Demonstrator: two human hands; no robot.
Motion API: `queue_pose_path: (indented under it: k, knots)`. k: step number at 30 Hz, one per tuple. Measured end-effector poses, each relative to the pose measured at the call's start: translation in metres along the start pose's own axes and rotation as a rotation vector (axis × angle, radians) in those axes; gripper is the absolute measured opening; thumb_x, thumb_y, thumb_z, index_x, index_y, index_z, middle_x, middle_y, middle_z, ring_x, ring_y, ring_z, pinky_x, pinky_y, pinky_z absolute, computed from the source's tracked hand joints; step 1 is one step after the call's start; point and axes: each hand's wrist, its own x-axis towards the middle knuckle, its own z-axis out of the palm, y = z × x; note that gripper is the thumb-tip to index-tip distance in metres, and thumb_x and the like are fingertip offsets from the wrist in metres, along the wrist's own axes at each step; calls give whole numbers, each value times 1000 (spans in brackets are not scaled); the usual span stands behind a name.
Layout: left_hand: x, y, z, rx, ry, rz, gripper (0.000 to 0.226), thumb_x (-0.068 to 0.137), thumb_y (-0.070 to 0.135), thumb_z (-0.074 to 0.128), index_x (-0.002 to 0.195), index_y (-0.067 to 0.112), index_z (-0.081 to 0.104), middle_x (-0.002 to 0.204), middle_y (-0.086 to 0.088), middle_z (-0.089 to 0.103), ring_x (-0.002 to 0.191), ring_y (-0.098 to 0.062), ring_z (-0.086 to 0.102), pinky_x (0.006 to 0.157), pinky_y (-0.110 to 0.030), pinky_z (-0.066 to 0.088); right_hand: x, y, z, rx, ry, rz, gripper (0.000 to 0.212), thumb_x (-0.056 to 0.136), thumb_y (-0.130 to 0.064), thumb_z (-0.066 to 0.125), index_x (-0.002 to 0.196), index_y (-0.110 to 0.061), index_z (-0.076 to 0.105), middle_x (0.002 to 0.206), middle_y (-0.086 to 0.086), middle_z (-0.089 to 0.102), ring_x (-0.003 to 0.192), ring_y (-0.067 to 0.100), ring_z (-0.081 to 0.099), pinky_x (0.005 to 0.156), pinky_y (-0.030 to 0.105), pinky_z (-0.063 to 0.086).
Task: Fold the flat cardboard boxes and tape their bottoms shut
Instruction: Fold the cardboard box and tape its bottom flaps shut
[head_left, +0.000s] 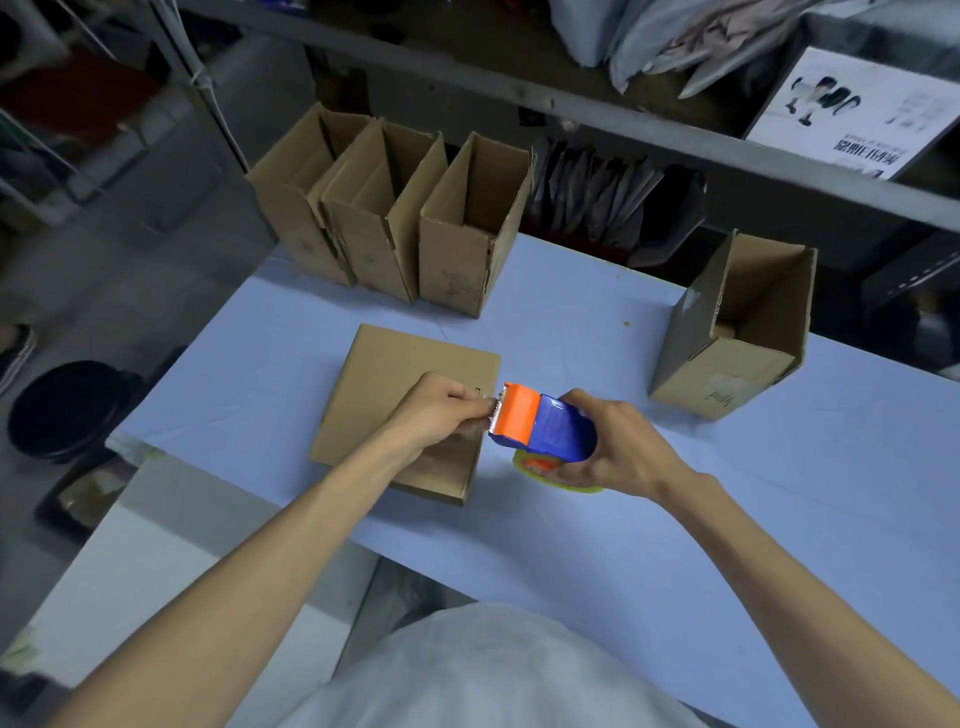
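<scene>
- Flat cardboard box (395, 374), brown, matte, rectangular, is lying on the pale blue table (675, 519), left of centre, under the left hand.
- Left hand (441, 410) is hovering over the box, with thumb and fingertips pinching the tape end at the dispenser's toothed edge.
- Right hand (618, 447) is wrapping its fingers round the tape dispenser (540, 423), which is glossy plastic with an orange nose and blue body, and is holding it just right of the box.
- A yellow-green rim is showing under the dispenser, partly hidden.
- Three upright boxes (467, 234) are standing in a row at the far left, touching side to side, tops open, and only cardboard walls are showing inside.
- One more open box (737, 332) is lying tilted at the far right, well apart from the row.
- Total cardboard boxes: five.
- Grey crinkled bags (592, 197) are standing packed under the shelf behind.
</scene>
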Motion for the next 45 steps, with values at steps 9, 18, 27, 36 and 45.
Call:
queue_pose_path:
  k: [9,18,27,36,45]
  knots:
    - [6,-2,8,269,212,-63,12,83,13,67,73,10,72,85,-5,71,89,-21,66,82,-30,52,8,-3,-7,-137,-18,-110,47,65,-62,66,93,-27,52,70,-6,60,60,15,56,52,24,43]
    - [9,7,3,437,382,-14,14,84,27,71,76,15,72,89,-1,72,86,-17,63,71,-23,43,2,2,-11,-128,4,-124,43,65,-53,74,93,-29,52,69,-7,61,59,15,56,52,25,47]
    - [5,-12,-14,491,502,-12,16,84,27,69,72,17,70,87,-4,73,91,-24,66,74,-27,48,-15,29,-14,-221,-33,-71,43,65,-56,69,90,-26,52,68,-5,61,58,17,56,53,31,49]
    - [14,-14,-13,427,416,6,18,82,32,70,74,16,70,69,2,71,76,-13,65,73,-23,48,-4,44,-11,-356,-62,-15,42,65,-50,70,92,-24,53,71,-4,62,63,21,56,55,28,46]
    - [25,-13,-6,477,421,65,18,81,33,73,72,17,71,76,-5,72,86,-24,66,81,-33,49,14,49,-13,-437,-73,15,41,67,-46,68,97,-23,53,75,-2,62,65,24,54,56,27,44]
